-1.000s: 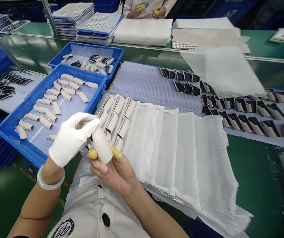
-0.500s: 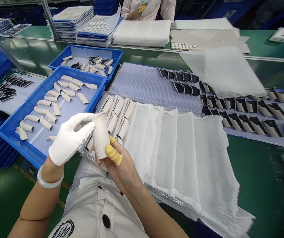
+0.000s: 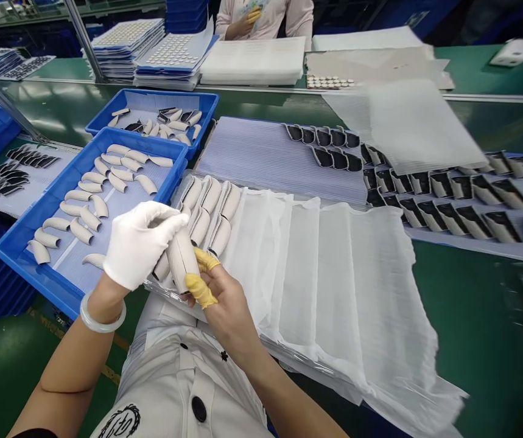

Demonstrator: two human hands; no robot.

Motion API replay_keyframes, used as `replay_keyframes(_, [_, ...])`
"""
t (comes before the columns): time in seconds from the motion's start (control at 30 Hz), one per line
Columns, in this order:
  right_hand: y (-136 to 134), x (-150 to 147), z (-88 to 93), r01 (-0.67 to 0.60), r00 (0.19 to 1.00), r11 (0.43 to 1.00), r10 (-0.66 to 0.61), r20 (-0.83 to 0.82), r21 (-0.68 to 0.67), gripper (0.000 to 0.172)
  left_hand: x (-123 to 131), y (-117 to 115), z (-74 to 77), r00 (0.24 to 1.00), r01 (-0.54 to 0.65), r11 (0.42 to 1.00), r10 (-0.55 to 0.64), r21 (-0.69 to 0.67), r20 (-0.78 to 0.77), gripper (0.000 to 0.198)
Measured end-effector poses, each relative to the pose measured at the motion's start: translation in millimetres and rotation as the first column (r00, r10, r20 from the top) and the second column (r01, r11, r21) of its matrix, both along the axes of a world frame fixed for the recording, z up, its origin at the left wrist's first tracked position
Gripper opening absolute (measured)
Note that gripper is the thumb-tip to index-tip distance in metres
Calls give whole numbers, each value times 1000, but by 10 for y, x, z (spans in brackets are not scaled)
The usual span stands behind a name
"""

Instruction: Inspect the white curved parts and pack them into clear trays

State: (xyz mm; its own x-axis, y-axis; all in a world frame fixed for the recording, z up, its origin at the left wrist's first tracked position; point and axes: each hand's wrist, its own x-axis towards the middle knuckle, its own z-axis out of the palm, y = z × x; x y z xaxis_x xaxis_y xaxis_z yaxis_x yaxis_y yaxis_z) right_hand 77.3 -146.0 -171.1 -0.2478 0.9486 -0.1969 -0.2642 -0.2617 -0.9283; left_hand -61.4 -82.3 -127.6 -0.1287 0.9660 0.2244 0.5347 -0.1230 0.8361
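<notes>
Between my two hands is a curved beige ribbed piece (image 3: 182, 260) with a dark line running down its visible face. My left hand (image 3: 140, 246), in a white glove, pinches its upper end. At the lower end, my right hand (image 3: 218, 292) grips it with yellow-covered fingertips. Right behind them, similar curved pieces (image 3: 213, 210) lie in rows in a clear tray, separated by white sheet folds. The rest of that tray is covered by a pleated white sheet (image 3: 334, 274).
A blue bin (image 3: 10, 255) with scattered curved beige pieces stands at left, another blue bin (image 3: 119, 100) behind it. Dark-lined curved pieces (image 3: 430, 182) stand in rows at right, partly under a translucent sheet (image 3: 421, 121). Across the bench is a person (image 3: 265, 18) behind stacked sheets (image 3: 252, 61).
The held piece has been turned, so a dark lengthwise line now shows where plain ribbing faced me. My left hand has shifted slightly down its end. The view has moved a little.
</notes>
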Motion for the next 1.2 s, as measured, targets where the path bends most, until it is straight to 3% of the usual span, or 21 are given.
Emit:
replay_keyframes(0.1, [-38,69,24,90,995,995,-88,-38,32,37,42,125,-115,984,-26,986,54,-162,172,24])
replay_keyframes(0.23, [-42,152,47,167,984,984,-163,-78,57,27,98,229,-260,924,55,939,81,-340,373,32])
replay_keyframes(0.57, [83,305,37,252,967,968,-251,46,-4,29,267,374,-494,915,114,917,53,-381,400,31])
replay_keyframes(0.73, [222,433,-118,284,935,957,-261,241,-63,38,436,453,-526,987,30,980,1,-196,159,27])
replay_keyframes(0.83, [283,566,-234,304,873,953,-279,400,3,34,572,562,-465,990,128,985,-134,-115,-41,22])
replay_keyframes(0.9, [323,662,-308,318,799,944,-314,513,85,31,675,717,-441,938,258,961,-274,-101,-212,16])
replay_keyframes(1.0, [417,802,-418,276,674,938,-344,654,210,26,846,1067,-507,785,450,888,-445,-97,-431,13])
replay_keyframes(1.07, [501,893,-486,217,613,940,-340,713,262,26,960,1327,-620,725,526,843,-514,-114,-459,13])
replay_keyframes(1.2, [680,1049,-596,104,487,928,-361,795,357,32,1138,1759,-884,696,573,810,-563,-127,-446,13])
